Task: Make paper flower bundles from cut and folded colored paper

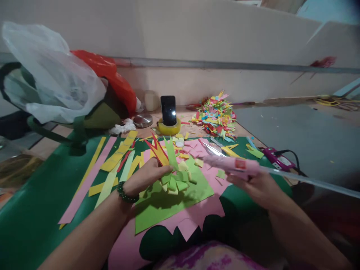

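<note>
My left hand (150,173) grips a paper flower (177,182) with curled green and pale yellow petals. Pointed red, yellow and green paper strips (159,150) stick up from the same grip. In my right hand (250,185) is a pink hot glue gun (239,165), its nozzle turned left toward the flower and apart from it. A long clear glue stick (312,180) runs out of the gun's rear. Below the flower lies a green paper sheet (171,210) on top of cut pink paper (197,221).
Paper strips (87,180) lie left on the green mat (33,210). Behind stand a phone (168,110) against a yellow tape roll (169,128), a pile of colourful paper pieces (215,116) and bags (56,75). Scissors (215,149) and a purple power strip (277,159) lie right.
</note>
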`<action>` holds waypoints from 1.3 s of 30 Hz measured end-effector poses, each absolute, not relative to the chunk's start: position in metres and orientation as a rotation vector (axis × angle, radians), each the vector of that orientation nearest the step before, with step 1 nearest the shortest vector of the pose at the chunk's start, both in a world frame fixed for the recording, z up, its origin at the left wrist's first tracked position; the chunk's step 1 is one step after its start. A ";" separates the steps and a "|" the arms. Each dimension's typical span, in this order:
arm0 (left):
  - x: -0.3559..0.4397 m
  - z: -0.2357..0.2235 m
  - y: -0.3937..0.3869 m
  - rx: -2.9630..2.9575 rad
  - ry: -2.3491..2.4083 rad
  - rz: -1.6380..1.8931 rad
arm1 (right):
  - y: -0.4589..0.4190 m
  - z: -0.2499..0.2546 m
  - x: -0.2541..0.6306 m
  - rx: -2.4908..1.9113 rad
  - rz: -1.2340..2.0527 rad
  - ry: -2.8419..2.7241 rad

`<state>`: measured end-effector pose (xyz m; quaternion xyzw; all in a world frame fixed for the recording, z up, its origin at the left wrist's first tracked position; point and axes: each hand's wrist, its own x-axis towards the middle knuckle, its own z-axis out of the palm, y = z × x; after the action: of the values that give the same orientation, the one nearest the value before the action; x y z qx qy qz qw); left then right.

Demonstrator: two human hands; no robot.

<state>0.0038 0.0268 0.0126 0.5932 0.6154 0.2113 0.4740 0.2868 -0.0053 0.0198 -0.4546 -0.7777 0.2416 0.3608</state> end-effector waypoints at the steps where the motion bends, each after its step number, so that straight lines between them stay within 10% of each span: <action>1: 0.004 0.012 0.026 1.462 1.516 0.503 | -0.009 0.018 0.277 -1.162 0.651 -2.086; 39: 0.007 0.011 0.018 1.556 1.429 0.474 | -0.016 0.012 0.256 -1.336 0.516 -2.480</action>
<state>0.0070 0.0183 0.0108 0.6347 0.5830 0.1935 0.4689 0.2562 -0.0162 0.0121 -0.4620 -0.8576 0.1784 0.1388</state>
